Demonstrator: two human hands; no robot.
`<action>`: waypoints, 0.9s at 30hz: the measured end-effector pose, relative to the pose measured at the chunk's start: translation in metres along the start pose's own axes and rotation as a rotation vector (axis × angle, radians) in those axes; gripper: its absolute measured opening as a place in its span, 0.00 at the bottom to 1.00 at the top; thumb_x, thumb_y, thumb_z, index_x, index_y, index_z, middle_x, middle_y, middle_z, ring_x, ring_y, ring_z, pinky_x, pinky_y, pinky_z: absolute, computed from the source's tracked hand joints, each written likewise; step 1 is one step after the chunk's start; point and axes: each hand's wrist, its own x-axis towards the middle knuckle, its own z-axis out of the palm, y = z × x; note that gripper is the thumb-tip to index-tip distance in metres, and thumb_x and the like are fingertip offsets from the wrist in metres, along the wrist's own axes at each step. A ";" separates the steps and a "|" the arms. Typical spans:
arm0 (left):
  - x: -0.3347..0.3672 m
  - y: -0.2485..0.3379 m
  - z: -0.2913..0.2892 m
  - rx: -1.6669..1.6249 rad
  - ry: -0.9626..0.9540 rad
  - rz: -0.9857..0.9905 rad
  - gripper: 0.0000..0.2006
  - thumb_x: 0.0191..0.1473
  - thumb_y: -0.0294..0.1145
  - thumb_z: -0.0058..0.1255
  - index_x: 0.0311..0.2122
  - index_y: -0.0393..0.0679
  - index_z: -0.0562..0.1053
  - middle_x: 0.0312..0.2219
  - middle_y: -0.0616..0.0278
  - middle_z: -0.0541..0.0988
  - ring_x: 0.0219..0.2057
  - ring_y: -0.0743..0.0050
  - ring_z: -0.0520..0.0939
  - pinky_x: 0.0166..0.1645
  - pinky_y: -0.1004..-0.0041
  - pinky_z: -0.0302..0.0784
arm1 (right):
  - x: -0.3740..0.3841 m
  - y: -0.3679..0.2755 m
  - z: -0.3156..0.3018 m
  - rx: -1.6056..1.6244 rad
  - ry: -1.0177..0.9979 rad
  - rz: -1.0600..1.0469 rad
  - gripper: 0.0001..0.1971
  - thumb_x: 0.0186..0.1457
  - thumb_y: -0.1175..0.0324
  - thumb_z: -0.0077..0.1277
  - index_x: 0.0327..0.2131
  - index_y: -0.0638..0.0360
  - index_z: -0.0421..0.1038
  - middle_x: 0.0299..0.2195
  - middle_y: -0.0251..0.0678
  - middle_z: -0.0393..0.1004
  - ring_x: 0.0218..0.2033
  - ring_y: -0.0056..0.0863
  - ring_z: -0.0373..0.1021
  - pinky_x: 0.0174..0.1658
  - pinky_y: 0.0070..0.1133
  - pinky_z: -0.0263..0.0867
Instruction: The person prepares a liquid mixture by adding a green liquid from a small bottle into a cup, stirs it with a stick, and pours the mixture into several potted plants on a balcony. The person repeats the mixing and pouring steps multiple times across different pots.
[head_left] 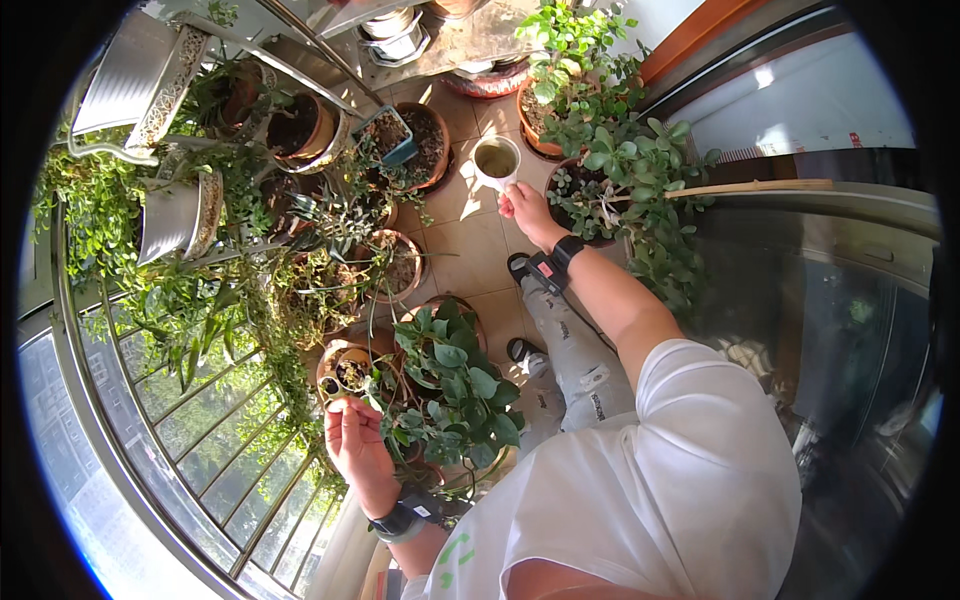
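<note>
My right hand is closed around a white cup, held out over the tiled floor; greenish-brown liquid seems to show inside it. On the left, my left hand is raised with its fingers pinched together. Just past its fingertips is a small dark round spot with a pale rim, too small to name, and I cannot tell whether the fingers hold it. Close beyond lies a small pot with dark, bitty contents. A broad-leaved potted plant grows between my left hand and my legs.
Potted plants crowd the left, with a white plant stand and a metal window railing. Right of the cup stands a jade-like plant, crossed by a wooden stick. A terracotta pot and a blue-green planter are ahead.
</note>
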 end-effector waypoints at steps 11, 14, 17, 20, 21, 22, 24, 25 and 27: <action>0.088 -0.050 0.034 0.061 0.102 -0.178 0.05 0.57 0.25 0.45 0.38 0.41 0.69 0.30 0.63 0.74 0.29 0.77 0.74 0.36 0.76 0.72 | 0.136 0.077 -0.033 0.159 0.170 -0.007 0.13 0.64 0.62 0.37 0.42 0.63 0.64 0.34 0.39 0.72 0.32 0.26 0.71 0.38 0.24 0.70; 0.099 -0.059 0.037 0.095 0.097 -0.214 0.04 0.57 0.24 0.43 0.38 0.41 0.68 0.30 0.63 0.74 0.29 0.77 0.74 0.36 0.76 0.72 | 0.150 0.089 -0.059 0.201 0.241 0.040 0.13 0.63 0.61 0.39 0.41 0.62 0.64 0.34 0.39 0.72 0.33 0.27 0.71 0.39 0.24 0.70; 0.107 -0.068 0.041 0.092 0.110 -0.243 0.04 0.57 0.24 0.43 0.38 0.41 0.68 0.30 0.62 0.73 0.29 0.77 0.74 0.36 0.77 0.72 | 0.158 0.093 -0.079 0.170 0.375 0.094 0.14 0.62 0.62 0.37 0.38 0.66 0.65 0.31 0.41 0.73 0.28 0.28 0.72 0.33 0.22 0.69; 0.112 -0.074 0.045 0.074 0.137 -0.264 0.04 0.57 0.24 0.42 0.38 0.41 0.68 0.30 0.62 0.73 0.30 0.77 0.73 0.37 0.77 0.71 | 0.151 0.090 -0.100 0.100 0.476 0.153 0.14 0.62 0.62 0.36 0.37 0.63 0.66 0.30 0.40 0.74 0.26 0.27 0.72 0.32 0.22 0.69; 0.113 -0.075 0.046 0.068 0.126 -0.275 0.04 0.57 0.24 0.42 0.38 0.41 0.68 0.29 0.62 0.73 0.30 0.77 0.73 0.37 0.77 0.71 | 0.148 0.087 -0.107 0.106 0.489 0.161 0.13 0.62 0.62 0.36 0.37 0.63 0.66 0.29 0.39 0.74 0.26 0.26 0.71 0.32 0.22 0.69; 0.113 -0.075 0.047 0.064 0.126 -0.281 0.04 0.57 0.23 0.42 0.38 0.41 0.68 0.29 0.62 0.73 0.29 0.77 0.73 0.37 0.77 0.71 | 0.145 0.083 -0.115 0.108 0.509 0.196 0.13 0.62 0.62 0.36 0.36 0.62 0.66 0.29 0.39 0.74 0.26 0.26 0.71 0.32 0.22 0.69; 0.112 -0.076 0.048 0.059 0.150 -0.272 0.05 0.57 0.22 0.41 0.38 0.41 0.68 0.29 0.61 0.73 0.29 0.77 0.72 0.37 0.77 0.71 | 0.143 0.074 -0.128 0.165 0.563 0.282 0.13 0.62 0.61 0.35 0.35 0.60 0.66 0.26 0.35 0.72 0.23 0.23 0.69 0.28 0.20 0.66; 0.112 -0.076 0.048 0.059 0.149 -0.278 0.05 0.57 0.22 0.41 0.38 0.41 0.68 0.29 0.61 0.73 0.29 0.77 0.72 0.37 0.77 0.71 | 0.144 0.069 -0.133 0.148 0.592 0.322 0.13 0.62 0.61 0.35 0.35 0.59 0.66 0.25 0.34 0.72 0.22 0.22 0.67 0.27 0.19 0.65; 0.110 -0.076 0.047 0.052 0.164 -0.274 0.05 0.57 0.21 0.41 0.38 0.41 0.68 0.29 0.61 0.73 0.29 0.77 0.72 0.37 0.77 0.71 | 0.148 0.059 -0.144 0.024 0.588 0.352 0.13 0.62 0.59 0.35 0.33 0.56 0.65 0.22 0.31 0.70 0.18 0.19 0.64 0.22 0.18 0.61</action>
